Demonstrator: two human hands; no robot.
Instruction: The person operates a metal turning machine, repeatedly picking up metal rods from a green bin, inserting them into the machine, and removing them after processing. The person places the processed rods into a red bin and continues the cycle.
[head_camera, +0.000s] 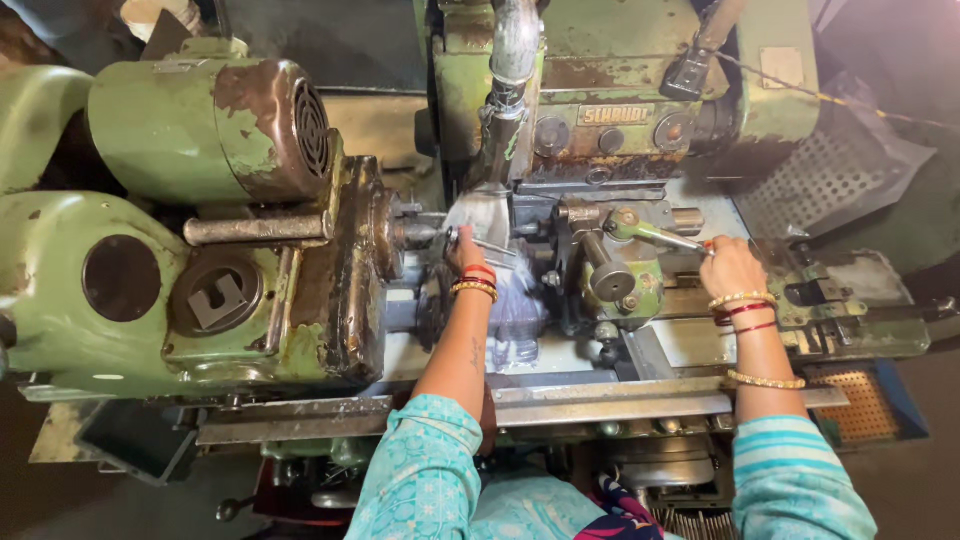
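My left hand (462, 250) reaches into the middle of a worn green grinding machine (150, 290), fingers closed around a small metal part at the spindle (415, 232); coolant streams from a curved metal nozzle (508, 70) over it. My right hand (730, 266) grips the end of a green lever handle (655, 234) on the tailstock block (610, 275). Both wrists wear bangles, and both sleeves are turquoise.
A green motor with a rusty vented end (235, 120) sits at upper left. A steel rail (560, 405) runs along the machine's front. A perforated metal tray (865, 405) lies at lower right, and a mesh guard (825, 175) at upper right.
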